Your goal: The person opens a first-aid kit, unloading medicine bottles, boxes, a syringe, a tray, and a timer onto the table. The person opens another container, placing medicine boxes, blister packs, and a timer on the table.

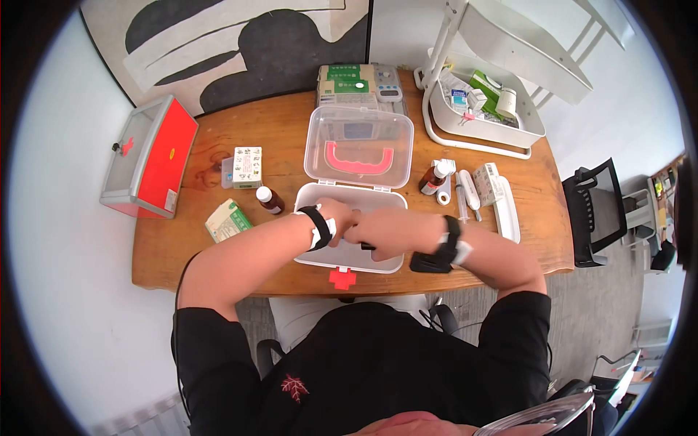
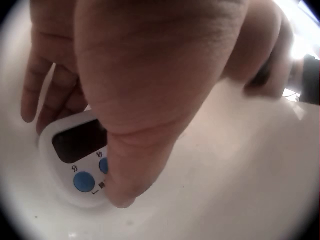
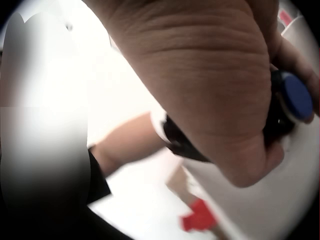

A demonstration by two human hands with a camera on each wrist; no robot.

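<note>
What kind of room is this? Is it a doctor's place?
Probably an office or study, not a clinic. There is a wooden desk against a wall with a black office chair beside it. The medicine bottles and open white first-aid box look like home supplies being sorted.

Both hands, left (image 1: pixel 336 218) and right (image 1: pixel 385 231), meet inside the open white box (image 1: pixel 349 258); lid (image 1: pixel 358 147) upright.

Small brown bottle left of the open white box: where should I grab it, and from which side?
Take the brown bottle around its body just below the white cap, probably coming from the left or above. It looks tilted or lying, the white box crowds its right, and the table to its left is bare.
</note>
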